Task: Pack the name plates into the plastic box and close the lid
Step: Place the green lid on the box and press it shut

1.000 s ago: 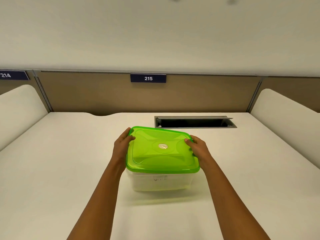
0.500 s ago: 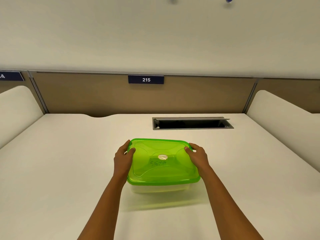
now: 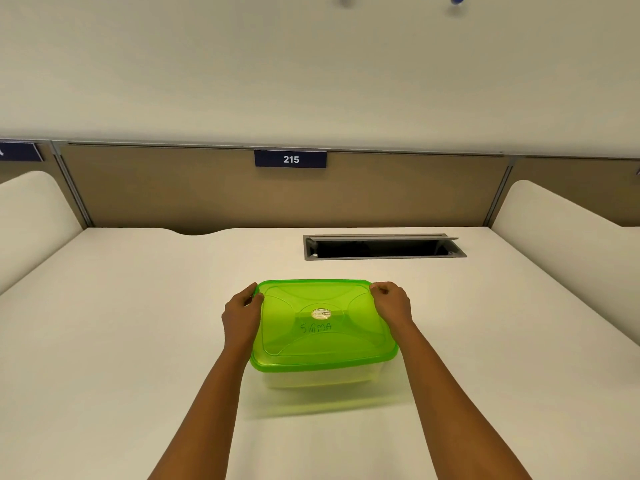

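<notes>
- Mostly bare white desk (image 3: 121, 341), cable slot (image 3: 384, 247) beyond the box
- plastic box (image 3: 318, 379) sits mid-desk, long axis left-right, contents hidden, name plates not visible
- green lid (image 3: 322, 323) lies on box, seated or not: can't tell
- left hand (image 3: 242, 317) and right hand (image 3: 393, 304) curl onto lid's far corners, equally near, fingertips partly hidden

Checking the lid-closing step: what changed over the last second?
The green lid went from tilted, far edge raised, to lying flat on the clear box. The left hand and right hand slid toward its far corners. Both hands kept hold of the lid; the box stayed in place on the table.
</notes>
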